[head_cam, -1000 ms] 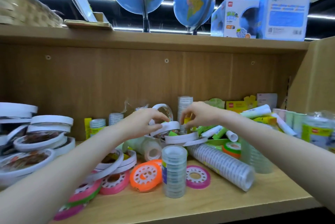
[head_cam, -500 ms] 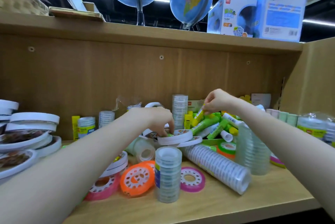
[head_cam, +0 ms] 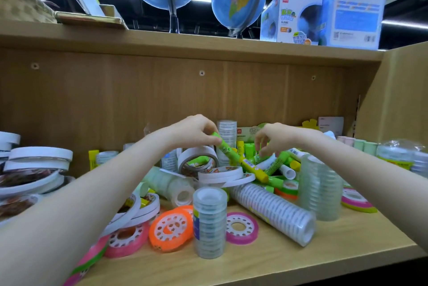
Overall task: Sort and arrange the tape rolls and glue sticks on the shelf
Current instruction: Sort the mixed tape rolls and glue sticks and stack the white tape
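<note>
Glue sticks: 2 held end-to-end by left hand; right hand pinches 1 more

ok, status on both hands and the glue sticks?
Left hand pinches a green-and-yellow glue stick, lifted. Right hand fingers curled in the glue stick pile, grip unclear. Tape rolls crowd beneath.

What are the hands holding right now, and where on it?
The left hand pinches a green-and-yellow glue stick at its upper green end. The right hand reaches into the glue stick pile; its hold cannot be told.
</note>
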